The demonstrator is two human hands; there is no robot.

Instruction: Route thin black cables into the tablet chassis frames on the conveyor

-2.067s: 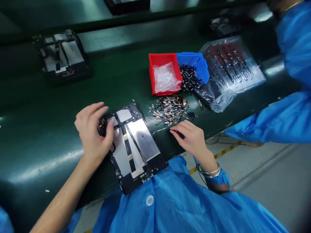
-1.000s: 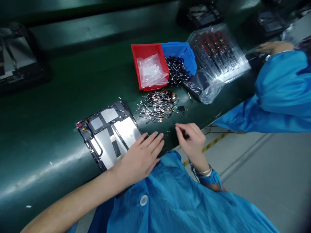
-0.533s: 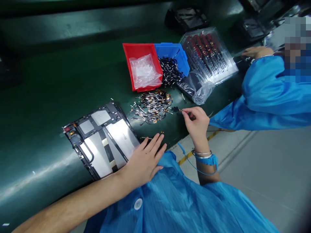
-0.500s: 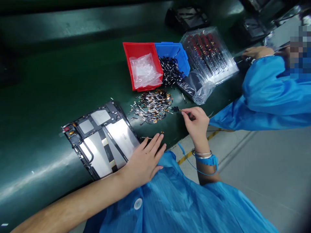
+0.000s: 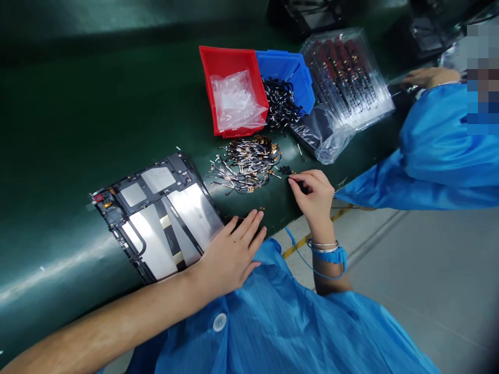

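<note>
**Pinched Beside the Black Parts, Near the Front Edge**

Held the right hand's grip together, thumb to forefinger, just beside the black parts; gave no way to tell of any piece caught between. Spread the left hand palm down, grip apart, over the near end of the open device, with fingertips near a tiny gold piece. Probably called for a light, low pinch on 1 part at a time, lifted clear of the cable pile, plus gentle left-hand weight. Offered widest room on the green surface beyond the device; less near the grip, hemmed by the cable pile, plastic bag and front edge. Risked snagging the blue wrist cord or brushing small pieces over the brink. Stood farther back, side by side: red bin, blue bin.
</note>
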